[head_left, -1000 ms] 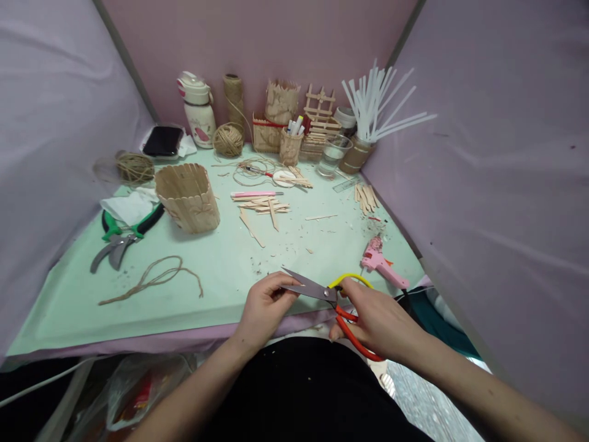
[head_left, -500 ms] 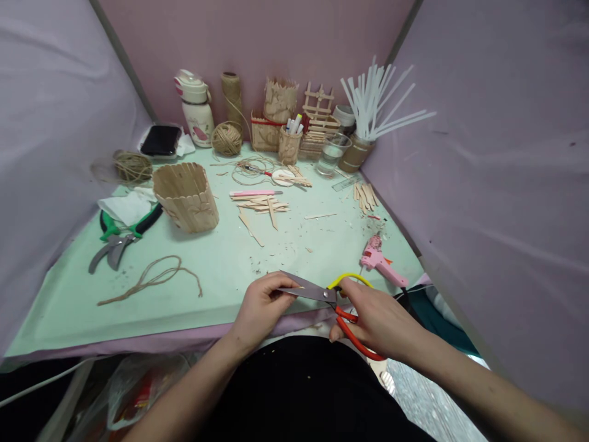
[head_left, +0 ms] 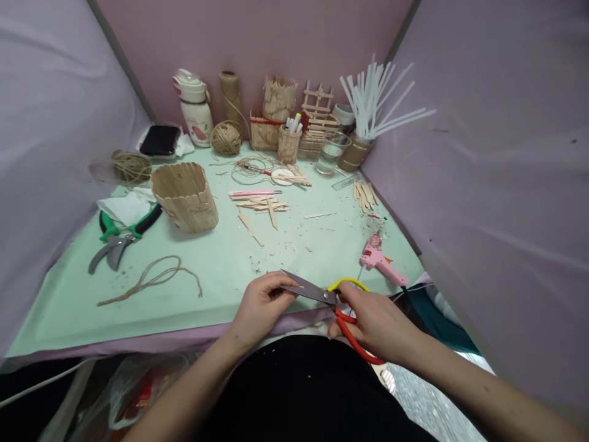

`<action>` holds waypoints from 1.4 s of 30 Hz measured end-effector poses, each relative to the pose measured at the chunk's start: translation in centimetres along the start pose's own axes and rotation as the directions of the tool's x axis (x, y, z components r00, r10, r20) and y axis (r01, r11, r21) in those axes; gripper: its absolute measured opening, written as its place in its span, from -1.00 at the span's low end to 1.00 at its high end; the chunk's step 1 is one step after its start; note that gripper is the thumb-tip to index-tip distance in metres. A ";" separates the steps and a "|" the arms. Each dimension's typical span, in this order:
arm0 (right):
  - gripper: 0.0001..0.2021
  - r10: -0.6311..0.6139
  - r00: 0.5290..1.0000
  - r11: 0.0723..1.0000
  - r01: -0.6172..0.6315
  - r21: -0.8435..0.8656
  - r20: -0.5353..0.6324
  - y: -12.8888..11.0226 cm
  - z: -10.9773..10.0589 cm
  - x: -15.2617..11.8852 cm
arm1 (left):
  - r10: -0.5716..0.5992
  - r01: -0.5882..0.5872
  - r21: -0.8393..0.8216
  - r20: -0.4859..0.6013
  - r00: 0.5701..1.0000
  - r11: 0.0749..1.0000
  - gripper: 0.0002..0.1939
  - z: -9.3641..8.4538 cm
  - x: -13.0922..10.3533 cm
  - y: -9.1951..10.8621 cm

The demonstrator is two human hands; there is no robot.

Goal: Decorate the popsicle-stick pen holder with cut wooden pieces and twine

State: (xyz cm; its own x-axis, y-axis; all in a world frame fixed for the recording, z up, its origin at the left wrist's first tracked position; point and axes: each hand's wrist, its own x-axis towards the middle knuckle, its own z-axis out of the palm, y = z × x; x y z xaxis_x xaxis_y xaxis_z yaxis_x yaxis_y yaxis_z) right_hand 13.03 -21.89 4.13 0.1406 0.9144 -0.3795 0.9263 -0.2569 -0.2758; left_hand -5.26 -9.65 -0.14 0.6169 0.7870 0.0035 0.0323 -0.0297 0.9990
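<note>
My right hand [head_left: 375,316] grips a pair of scissors [head_left: 317,293] with red and yellow handles, over the table's front edge. Their grey blades point left, parted only a little. The fingers of my left hand [head_left: 264,304] are pinched together right at the blade tips; what they hold is too small and hidden to make out. Beyond my hands lie wooden craft sticks [head_left: 262,204], some cut short. A basket of wooden sticks [head_left: 186,199] stands upright to the left, and a looped piece of twine [head_left: 154,279] lies in front of it.
Green-handled pruning shears [head_left: 122,239] lie at the left edge. A pink glue gun [head_left: 381,258] rests at the right, near the edge. Along the back stand a bottle [head_left: 196,113], twine balls [head_left: 225,138], a water cup [head_left: 331,153] and a holder of white glue sticks [head_left: 365,110].
The scissors' handles have come slightly closer together in my right hand, and the blades have narrowed a little. My left hand stays almost in place.
</note>
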 end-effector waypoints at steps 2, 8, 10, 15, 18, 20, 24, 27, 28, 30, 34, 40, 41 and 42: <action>-0.68 0.008 1.000 1.000 -0.008 -0.001 0.004 0.1 0.2 0.0 | 0.001 -0.001 -0.002 -0.007 1.000 1.000 -0.86 0.1 0.0 0.0; -0.68 0.004 1.000 0.999 -0.004 -0.032 -0.012 0.2 0.4 -0.1 | -0.052 0.052 -0.017 0.009 0.999 0.998 -0.88 0.2 0.0 -0.2; -0.68 0.005 1.000 0.999 -0.005 -0.039 -0.009 0.2 0.3 -0.1 | -0.069 0.070 -0.017 0.022 0.997 0.997 -0.88 0.3 0.0 -0.2; -0.68 0.008 1.000 0.998 -0.009 -0.060 -0.017 0.2 0.4 0.1 | -0.117 0.118 -0.032 0.039 0.992 0.992 -0.89 0.2 0.0 -0.1; -0.68 0.024 1.000 0.999 -0.024 -0.037 -0.004 0.3 0.4 0.1 | -0.145 0.149 -0.063 0.066 0.987 0.987 -0.90 0.2 0.0 -0.1; -0.69 0.034 0.999 0.999 -0.034 -0.001 0.007 0.4 0.3 0.2 | -0.170 0.178 -0.097 0.085 0.982 0.979 -0.89 0.2 0.0 -0.2; -0.71 0.071 0.995 0.975 -0.053 0.217 -0.076 0.8 0.0 0.5 | -0.275 0.280 -0.213 0.056 0.960 0.936 -0.85 0.6 0.1 -0.4; -0.66 0.095 0.968 0.863 0.035 0.504 -0.230 0.4 0.2 1.1 | -0.391 0.378 -0.390 0.049 0.919 0.840 -0.78 0.9 0.1 -0.4; -0.66 0.103 0.956 0.813 0.077 0.577 -0.274 0.1 0.3 1.3 | -0.417 0.400 -0.449 0.066 0.907 0.799 -0.76 1.0 0.1 -0.3; -0.69 0.113 0.934 0.717 0.159 0.678 -0.339 -0.8 0.6 1.8 | -0.439 0.427 -0.538 0.114 0.891 0.727 -0.74 1.2 0.0 -0.2; -0.74 0.084 0.905 0.579 0.297 0.759 -0.418 -2.4 1.3 3.0 | -0.453 0.452 -0.620 0.170 0.875 0.641 -0.73 1.6 0.0 -0.1; -0.72 0.039 0.894 0.535 0.359 0.764 -0.447 -2.8 2.5 4.1 | -0.442 0.446 -0.646 0.183 0.878 0.619 -0.74 1.8 0.1 -0.3; -0.72 0.040 0.892 0.548 0.358 0.756 -0.451 -2.7 2.7 4.2 | -0.443 0.444 -0.649 0.180 0.878 0.618 -0.75 1.8 0.1 -0.3; -0.73 0.042 0.889 0.565 0.356 0.744 -0.457 -2.7 2.8 4.3 | -0.446 0.443 -0.651 0.175 0.878 0.616 -0.75 1.8 0.1 -0.2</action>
State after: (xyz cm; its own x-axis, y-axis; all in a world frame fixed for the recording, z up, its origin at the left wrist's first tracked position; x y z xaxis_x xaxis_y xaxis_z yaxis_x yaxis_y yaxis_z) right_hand 10.18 -18.17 0.80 0.3233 0.9447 0.0545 0.3135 -0.0526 -0.9481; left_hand -3.75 -10.68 -0.45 0.6647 0.5961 -0.4504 -0.2185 0.7316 0.6458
